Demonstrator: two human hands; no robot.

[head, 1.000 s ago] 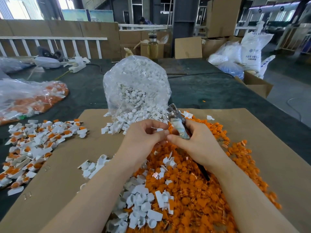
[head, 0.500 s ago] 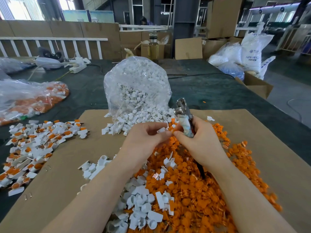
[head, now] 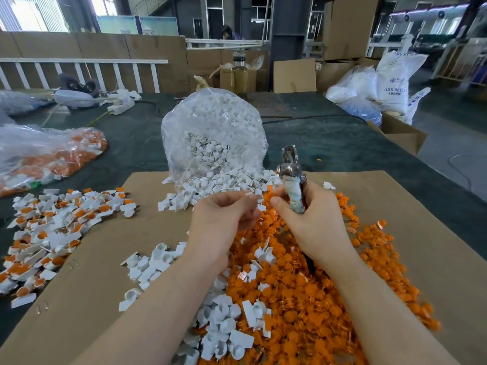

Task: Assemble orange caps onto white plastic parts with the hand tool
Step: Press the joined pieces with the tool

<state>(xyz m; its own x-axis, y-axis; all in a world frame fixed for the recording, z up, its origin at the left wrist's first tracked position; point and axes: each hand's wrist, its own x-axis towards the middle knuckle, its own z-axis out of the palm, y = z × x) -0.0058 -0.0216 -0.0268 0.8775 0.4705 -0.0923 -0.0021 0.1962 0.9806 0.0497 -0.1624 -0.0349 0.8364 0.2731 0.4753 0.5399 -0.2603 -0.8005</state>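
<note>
- Dark surface (head: pixel 329 143) carries cardboard sheet (head: pixel 421 233); loose orange caps (head: pixel 303 285) heaped beneath both hands.
- Clear bag (head: pixel 213 138) spills white parts (head: pixel 224 320).
- Left hand (head: pixel 221 217) fingers pinch one white part; right hand (head: pixel 311 214) grips upright hand tool (head: pixel 291 175).

A metal hand tool (head: pixel 292 177) with a wrapped handle stands upright, nose up, above a broad heap of orange caps (head: pixel 311 291). White plastic parts (head: pixel 224 327) lie scattered along the heap's left edge, on brown cardboard.
</note>
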